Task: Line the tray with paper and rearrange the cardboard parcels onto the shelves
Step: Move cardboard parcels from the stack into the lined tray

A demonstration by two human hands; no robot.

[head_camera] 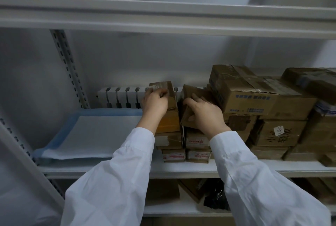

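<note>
White shelf (181,168) bears a paper-lined blue tray (54,145); both hands, left (155,103) and right (205,114), each grip a stacked cardboard parcel (168,89).

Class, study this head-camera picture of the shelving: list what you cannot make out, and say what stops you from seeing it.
1. Head view: front of the small parcel, hidden by the left hand.
2. Head view: top of the tilted parcel, largely covered by the right hand.
3. Head view: handwritten label, too small to read.
4. Head view: dark object on the lower shelf, shadowed and behind a sleeve.
</note>
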